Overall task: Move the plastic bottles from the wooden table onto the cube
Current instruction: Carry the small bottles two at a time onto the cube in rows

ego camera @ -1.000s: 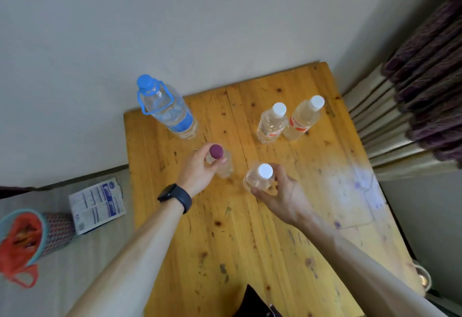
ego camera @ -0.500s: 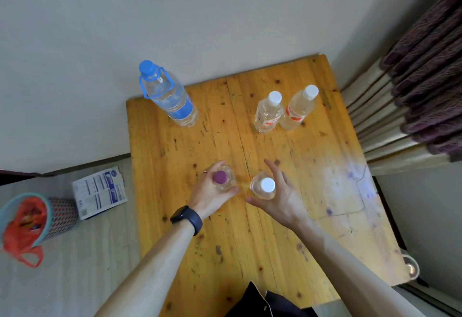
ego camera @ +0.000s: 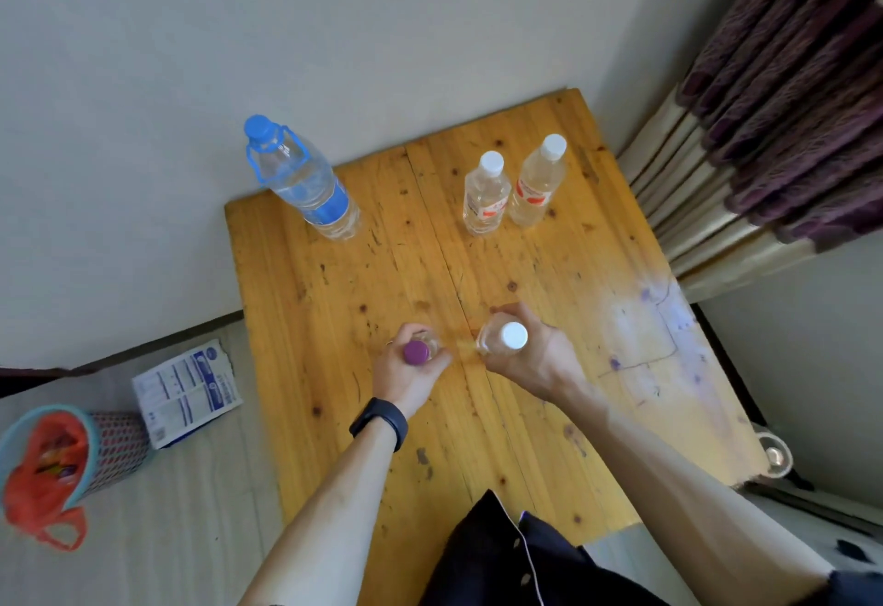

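My left hand grips a small clear bottle with a purple cap above the middle of the wooden table. Beside it my right hand grips a small clear bottle with a white cap. Three more bottles stand at the table's far end: a large one with a blue cap and label on the left, and two white-capped bottles with red labels on the right. No cube is in view.
A wall runs behind the table, and a purple curtain hangs on the right. On the floor to the left lie a printed packet and a mesh bin with an orange bag. A round metal object sits past the right edge.
Both hands have drawn back toward me from the table's middle, each carrying its bottle. The view has shifted so the near table edge and my dark clothing show.
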